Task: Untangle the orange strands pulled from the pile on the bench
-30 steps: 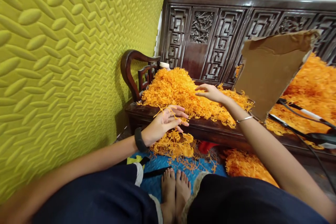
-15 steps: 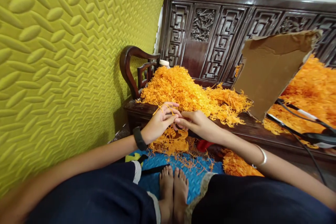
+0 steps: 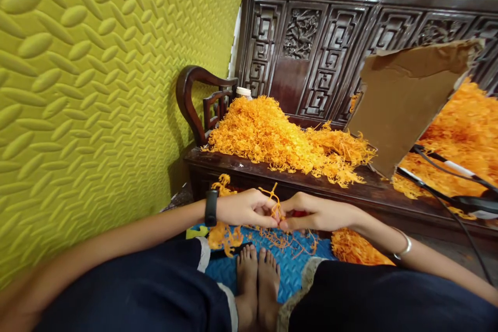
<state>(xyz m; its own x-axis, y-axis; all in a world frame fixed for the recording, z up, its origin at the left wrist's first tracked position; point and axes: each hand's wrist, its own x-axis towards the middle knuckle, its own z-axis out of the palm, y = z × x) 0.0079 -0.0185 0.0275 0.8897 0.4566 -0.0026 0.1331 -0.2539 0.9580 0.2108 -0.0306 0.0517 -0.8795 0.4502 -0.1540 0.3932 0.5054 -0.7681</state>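
Observation:
Both of my hands meet at the fingertips in front of the bench, above the blue mat. A thin, branching orange strand piece (image 3: 273, 195) sticks up from between them. My left hand (image 3: 249, 209), with a dark band on its wrist, is closed with thumb and fingers pinching the piece. My right hand (image 3: 321, 212) pinches at the same spot from the other side. Their fingertips partly hide the piece. A cluster of similar orange pieces (image 3: 224, 237) hangs below and behind my left wrist. Just beyond lies a big pile of orange pieces (image 3: 268, 132) on the wooden bench (image 3: 249, 162).
A cardboard sheet (image 3: 404, 104) leans on the bench, with another orange heap (image 3: 451, 124) behind it. Black cables (image 3: 439, 187) run at the right. A white-lidded jar (image 3: 243, 92) stands by the armrest (image 3: 187, 93). Orange scraps lie on the blue mat (image 3: 288, 272).
My hands have come down and closer to me, from the pile's front edge to over the mat, with the orange piece between them. The hanging orange cluster now shows farther left.

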